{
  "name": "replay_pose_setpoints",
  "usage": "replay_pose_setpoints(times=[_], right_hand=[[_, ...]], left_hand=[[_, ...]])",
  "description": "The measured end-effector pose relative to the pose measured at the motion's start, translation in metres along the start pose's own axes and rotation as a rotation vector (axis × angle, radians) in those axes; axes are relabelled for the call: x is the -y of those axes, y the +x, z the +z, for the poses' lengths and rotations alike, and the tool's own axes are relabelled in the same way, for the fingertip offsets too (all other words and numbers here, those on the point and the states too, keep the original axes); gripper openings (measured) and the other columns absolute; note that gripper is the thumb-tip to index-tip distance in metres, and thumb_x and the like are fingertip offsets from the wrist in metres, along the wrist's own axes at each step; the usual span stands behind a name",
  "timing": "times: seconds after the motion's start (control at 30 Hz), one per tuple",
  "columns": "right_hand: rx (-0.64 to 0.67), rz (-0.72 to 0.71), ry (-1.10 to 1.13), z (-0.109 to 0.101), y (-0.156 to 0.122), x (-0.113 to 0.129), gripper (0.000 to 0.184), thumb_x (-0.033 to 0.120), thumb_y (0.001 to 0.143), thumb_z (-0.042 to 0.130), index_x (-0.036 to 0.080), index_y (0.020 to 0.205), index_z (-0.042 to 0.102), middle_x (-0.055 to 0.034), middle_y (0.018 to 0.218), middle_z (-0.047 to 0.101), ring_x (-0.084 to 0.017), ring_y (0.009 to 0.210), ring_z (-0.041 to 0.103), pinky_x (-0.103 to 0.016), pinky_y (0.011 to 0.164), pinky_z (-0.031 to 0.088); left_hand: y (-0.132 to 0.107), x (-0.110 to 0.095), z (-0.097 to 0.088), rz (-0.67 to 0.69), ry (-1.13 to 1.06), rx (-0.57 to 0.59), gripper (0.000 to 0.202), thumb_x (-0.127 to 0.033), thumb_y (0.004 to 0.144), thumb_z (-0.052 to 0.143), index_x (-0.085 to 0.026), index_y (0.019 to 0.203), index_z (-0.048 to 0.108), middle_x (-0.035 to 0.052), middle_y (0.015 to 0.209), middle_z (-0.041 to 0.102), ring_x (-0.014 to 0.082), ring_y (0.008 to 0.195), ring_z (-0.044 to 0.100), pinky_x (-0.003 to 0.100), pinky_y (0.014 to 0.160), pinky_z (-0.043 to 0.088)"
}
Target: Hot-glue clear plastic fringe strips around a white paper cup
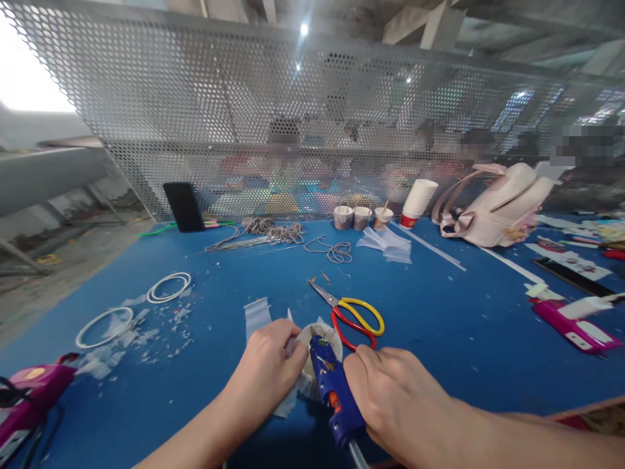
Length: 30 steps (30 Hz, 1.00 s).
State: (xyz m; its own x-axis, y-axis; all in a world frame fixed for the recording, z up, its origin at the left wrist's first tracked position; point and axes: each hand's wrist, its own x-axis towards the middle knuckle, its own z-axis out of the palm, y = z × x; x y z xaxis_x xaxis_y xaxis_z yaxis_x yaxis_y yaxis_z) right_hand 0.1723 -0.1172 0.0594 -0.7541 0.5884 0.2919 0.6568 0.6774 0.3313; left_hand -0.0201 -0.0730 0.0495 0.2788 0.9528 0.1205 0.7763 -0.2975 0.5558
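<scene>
My right hand (390, 387) is wrapped round a blue hot glue gun (336, 391), with a clear glue stick (357, 454) poking out of its rear end. The gun's nozzle points into the mouth of a paper cup (305, 335) wrapped in pale ruffled strip. My left hand (273, 358) grips the cup's left side, thumb at the rim. A pale crinkled strip (258, 314) lies just beyond my left hand. Scissors (349, 312) with one yellow and one red handle rest just past the cup, blades pointing away to the left.
White rings (168, 287) and scraps lie left. Magenta power strips (41, 397) sit at both sides. Along the back are a phone (183, 206), grey cord (273, 229), several cups (362, 217), stacked cups (418, 203) and a pink backpack (502, 205), before a perforated metal screen (195, 98).
</scene>
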Motion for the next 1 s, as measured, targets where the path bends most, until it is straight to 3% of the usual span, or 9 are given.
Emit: replay_pose_setpoints(times=[0.3,0.67,0.87,1.0], right_hand=[[-0.015,0.002,0.020,0.001,0.002,-0.001,0.023,0.000,0.056,0.052,0.021,0.064,0.048,-0.0028,0.059,0.047,-0.018,0.052,0.039,-0.034,0.046,0.010],[-0.039,-0.034,0.102,0.004,0.003,-0.009,0.025,-0.002,0.053,0.047,0.018,0.067,0.052,-0.0027,0.061,0.051,-0.018,0.052,0.044,-0.032,0.044,0.015],[-0.009,-0.001,0.175,-0.001,0.001,-0.014,0.018,0.002,0.060,0.049,0.018,0.067,0.052,-0.0029,0.061,0.054,-0.018,0.050,0.046,-0.031,0.044,0.023],[-0.022,0.136,0.414,-0.004,-0.012,-0.024,0.010,0.009,0.075,0.047,0.017,0.075,0.053,-0.0040,0.068,0.057,-0.016,0.054,0.049,-0.028,0.049,0.031]], left_hand=[[0.001,0.003,0.002,0.024,-0.010,-0.019,0.025,-0.022,0.081,0.042,-0.016,0.067,0.061,-0.0004,0.056,0.053,0.0128,0.050,0.045,0.023,0.052,0.032],[0.003,0.003,-0.001,0.079,-0.019,-0.027,0.024,-0.018,0.077,0.042,-0.015,0.069,0.063,0.0006,0.058,0.056,0.0129,0.052,0.047,0.023,0.052,0.034],[0.002,0.004,-0.002,0.062,0.008,-0.021,0.024,-0.017,0.077,0.041,-0.015,0.068,0.063,0.0003,0.057,0.055,0.0130,0.051,0.047,0.023,0.052,0.034],[0.003,0.006,0.000,0.056,0.029,-0.036,0.022,-0.016,0.074,0.041,-0.016,0.069,0.062,0.0012,0.059,0.058,0.0143,0.053,0.051,0.024,0.054,0.036]])
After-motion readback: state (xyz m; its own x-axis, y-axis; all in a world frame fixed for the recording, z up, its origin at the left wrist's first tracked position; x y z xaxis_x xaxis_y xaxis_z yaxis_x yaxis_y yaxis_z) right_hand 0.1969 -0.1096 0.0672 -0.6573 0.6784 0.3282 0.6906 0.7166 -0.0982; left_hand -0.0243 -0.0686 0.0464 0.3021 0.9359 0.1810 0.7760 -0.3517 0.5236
